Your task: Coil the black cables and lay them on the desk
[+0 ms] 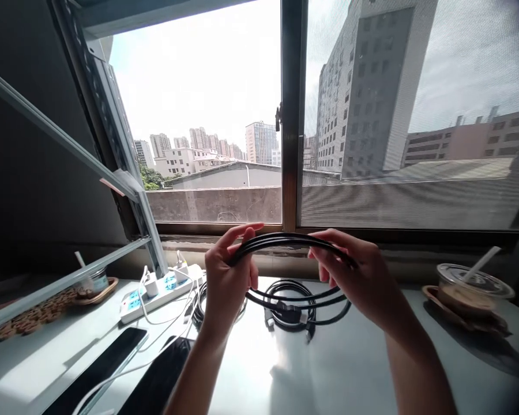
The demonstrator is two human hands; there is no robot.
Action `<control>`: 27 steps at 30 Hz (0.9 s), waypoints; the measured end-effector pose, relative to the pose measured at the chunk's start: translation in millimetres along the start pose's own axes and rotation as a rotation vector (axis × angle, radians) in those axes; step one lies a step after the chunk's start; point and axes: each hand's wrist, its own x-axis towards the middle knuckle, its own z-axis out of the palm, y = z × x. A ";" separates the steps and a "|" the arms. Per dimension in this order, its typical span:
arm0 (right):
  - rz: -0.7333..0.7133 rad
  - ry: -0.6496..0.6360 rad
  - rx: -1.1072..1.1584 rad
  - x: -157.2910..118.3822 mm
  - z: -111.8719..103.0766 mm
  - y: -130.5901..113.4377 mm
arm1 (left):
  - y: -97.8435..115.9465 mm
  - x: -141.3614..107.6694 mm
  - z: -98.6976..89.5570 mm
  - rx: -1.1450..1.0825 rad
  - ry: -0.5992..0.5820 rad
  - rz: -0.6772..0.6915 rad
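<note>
A looped black cable (285, 237) hangs in the air over the white table. My left hand (230, 268) is closed round the left side of the loops, its index finger stretched out above them. On the right side, my right hand (348, 265) grips the same loops between thumb and fingers. A dark connector (288, 313) with a light metal tip shows at the lower part of the loops. Behind and below lies a second coiled black cable (290, 285) on the table. Another black coil (200, 305) is partly hidden behind my left hand.
A white power strip (166, 293) with plugs and white cords lies at the left, near two dark flat devices (101, 366). A lidded drink cup (469, 291) stands on the right. Another cup (96, 281) is at the far left, behind a metal frame (69, 144). Windows fill the back.
</note>
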 end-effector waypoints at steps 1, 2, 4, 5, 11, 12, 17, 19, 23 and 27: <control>0.044 -0.035 0.064 -1.0 -0.8 -2.4 | -0.7 -1.1 1.7 -0.048 -0.002 -0.012; 0.081 -0.063 0.115 -2.3 -1.3 -5.7 | -2.2 -1.5 3.5 -0.085 -0.011 -0.025; 0.140 -0.072 0.171 -5.5 -1.7 -14.1 | -8.7 0.4 6.9 -0.124 -0.039 -0.050; 0.170 -0.049 0.182 -7.2 -1.5 -18.4 | -13.9 2.8 8.5 -0.127 -0.049 -0.061; 0.243 0.214 0.262 -13.1 4.3 -27.0 | -59.7 17.6 23.1 0.089 -0.159 -0.249; 0.223 0.255 0.272 -13.4 5.2 -25.6 | -65.8 17.2 27.1 0.089 -0.192 -0.313; 0.132 0.399 0.282 -18.6 7.0 -24.2 | -77.7 7.7 39.1 0.048 -0.456 -0.640; 0.126 0.421 0.286 -23.2 8.1 -28.6 | -77.0 6.2 35.6 0.032 -0.615 -0.691; 0.112 0.396 0.375 -29.5 12.7 -33.7 | -79.8 9.1 25.6 -0.128 -0.803 -0.713; 0.062 0.390 0.553 -17.2 15.8 -14.3 | -85.3 13.1 28.0 -0.414 -0.689 -0.629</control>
